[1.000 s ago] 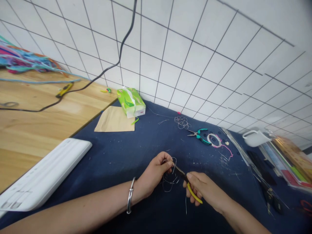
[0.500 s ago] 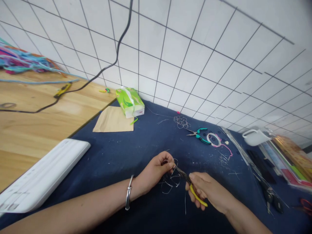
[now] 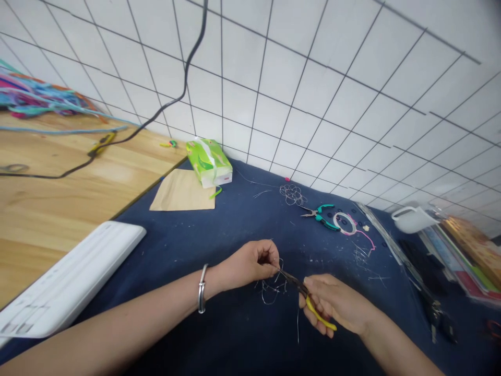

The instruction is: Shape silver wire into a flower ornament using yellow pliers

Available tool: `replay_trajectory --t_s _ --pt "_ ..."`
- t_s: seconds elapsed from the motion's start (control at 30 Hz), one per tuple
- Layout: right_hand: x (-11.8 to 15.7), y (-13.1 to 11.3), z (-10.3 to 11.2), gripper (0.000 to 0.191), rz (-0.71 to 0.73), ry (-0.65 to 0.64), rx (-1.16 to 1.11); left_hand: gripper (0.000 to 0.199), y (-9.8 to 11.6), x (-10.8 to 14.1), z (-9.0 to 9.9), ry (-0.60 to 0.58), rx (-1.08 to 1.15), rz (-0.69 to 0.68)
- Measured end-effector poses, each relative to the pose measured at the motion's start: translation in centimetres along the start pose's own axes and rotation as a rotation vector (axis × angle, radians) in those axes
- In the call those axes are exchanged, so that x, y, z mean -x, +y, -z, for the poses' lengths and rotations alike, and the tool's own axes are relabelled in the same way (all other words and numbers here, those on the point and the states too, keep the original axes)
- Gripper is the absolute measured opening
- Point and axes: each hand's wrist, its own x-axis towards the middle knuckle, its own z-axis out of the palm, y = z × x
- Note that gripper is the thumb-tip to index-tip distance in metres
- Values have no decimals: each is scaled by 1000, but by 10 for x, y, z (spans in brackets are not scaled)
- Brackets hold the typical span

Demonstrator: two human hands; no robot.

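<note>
My left hand (image 3: 252,262), with a silver bangle (image 3: 201,289) on its wrist, pinches a looped piece of thin silvery wire (image 3: 271,293). The wire loops hang below its fingertips, over the dark blue cloth. My right hand (image 3: 332,303) is closed around pliers with yellow handles (image 3: 320,315). Their dark jaws point up and left and meet the wire beside my left fingertips; whether they grip it is too small to tell. A thin straight wire end hangs down left of my right hand.
Teal-handled pliers (image 3: 324,216), a coiled wire bundle (image 3: 293,195) and a white ring (image 3: 344,223) lie beyond my hands. A green tissue pack (image 3: 209,162) and brown paper (image 3: 183,192) are back left. A white power strip (image 3: 70,277) lies left, a white mug (image 3: 415,219) right.
My left hand has shifted slightly up and turned, with its fingers curled more. The wire loops hang at a different angle. The pliers have moved very slightly right.
</note>
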Motion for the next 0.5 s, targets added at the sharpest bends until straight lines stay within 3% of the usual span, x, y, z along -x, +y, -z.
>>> replay_trajectory --t_s 0.33,0.5 --pt "-41 -36 15 47 25 -124 48 7 4 -11 37 76 -125 -54" --pt "-61 -41 26 48 4 -180 31 8 1 -17 48 85 -92 -34"
